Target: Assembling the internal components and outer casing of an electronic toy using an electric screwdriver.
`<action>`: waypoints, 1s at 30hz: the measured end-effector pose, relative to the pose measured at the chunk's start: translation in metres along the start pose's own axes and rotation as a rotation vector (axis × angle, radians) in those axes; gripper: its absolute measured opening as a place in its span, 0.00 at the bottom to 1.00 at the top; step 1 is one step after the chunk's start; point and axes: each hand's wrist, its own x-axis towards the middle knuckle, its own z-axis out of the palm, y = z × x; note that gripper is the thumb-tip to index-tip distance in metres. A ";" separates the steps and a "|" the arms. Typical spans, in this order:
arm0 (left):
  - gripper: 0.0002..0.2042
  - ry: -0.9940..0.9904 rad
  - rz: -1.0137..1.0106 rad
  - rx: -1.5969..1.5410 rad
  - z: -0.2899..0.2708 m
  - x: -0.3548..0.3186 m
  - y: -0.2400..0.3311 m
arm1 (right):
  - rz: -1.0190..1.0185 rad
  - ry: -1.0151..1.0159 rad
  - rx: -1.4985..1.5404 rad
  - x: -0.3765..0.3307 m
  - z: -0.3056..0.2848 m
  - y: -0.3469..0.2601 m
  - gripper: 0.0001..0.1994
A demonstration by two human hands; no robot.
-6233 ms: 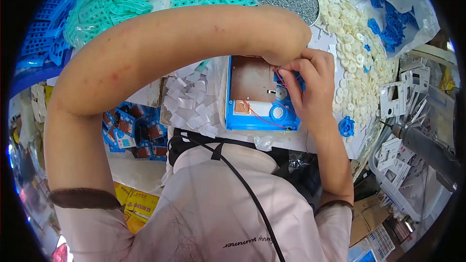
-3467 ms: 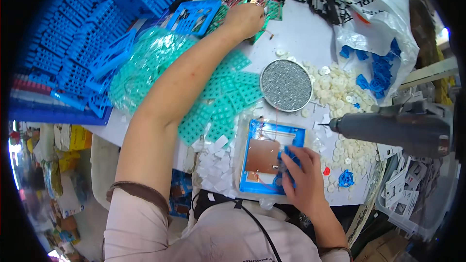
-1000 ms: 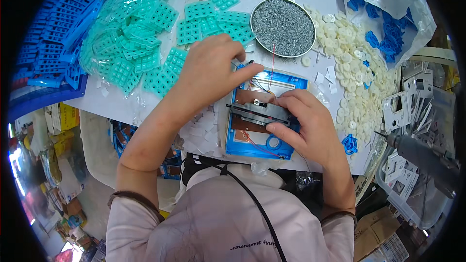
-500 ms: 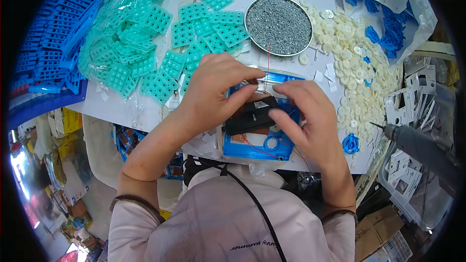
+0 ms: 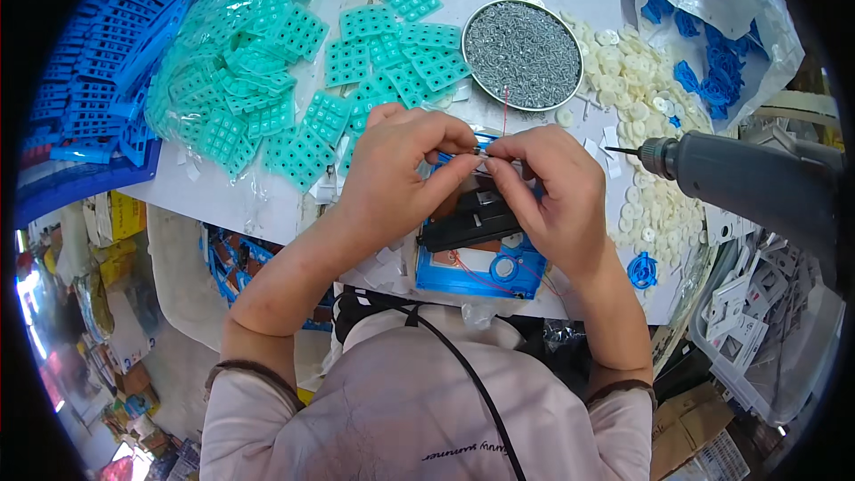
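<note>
A blue plastic casing (image 5: 481, 278) lies at the table's near edge, with a black molded part (image 5: 472, 224) resting across it. Above its far end, my left hand (image 5: 405, 160) and my right hand (image 5: 559, 191) meet fingertip to fingertip, both closed in a pinch. A thin red wire (image 5: 506, 107) rises at my right fingertips, which seem to hold it. What sits between my left thumb and index finger is too small to make out. More thin red wires lie over the casing's near part, beside a round blue ring.
A round dish of small screws (image 5: 523, 53) stands beyond my hands. Green rubber keypads (image 5: 223, 89) heap at the left; cream plastic discs (image 5: 655, 178) spread at the right. A grey power screwdriver (image 5: 748, 169) points in from the right. Blue parts (image 5: 712, 62) fill a bag.
My right hand has moved up and left, and its fingers have closed against my left fingertips. The power screwdriver has shifted up and left in the view. The view itself has moved slightly.
</note>
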 end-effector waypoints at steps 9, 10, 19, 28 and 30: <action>0.04 0.022 0.065 0.015 0.000 -0.002 0.000 | -0.069 -0.002 -0.051 -0.011 -0.006 -0.012 0.15; 0.05 0.031 0.069 -0.002 -0.001 -0.003 -0.002 | -0.098 -0.030 -0.065 -0.012 -0.009 -0.015 0.18; 0.07 0.013 0.214 0.072 -0.002 -0.005 -0.006 | 0.034 -0.080 -0.037 -0.015 -0.026 -0.020 0.32; 0.08 -0.163 0.285 0.179 -0.020 0.003 0.004 | -0.160 -0.257 -0.231 -0.035 -0.032 0.000 0.25; 0.08 -0.240 0.305 0.203 -0.027 0.009 0.008 | -0.143 -0.248 -0.231 -0.035 -0.033 -0.001 0.25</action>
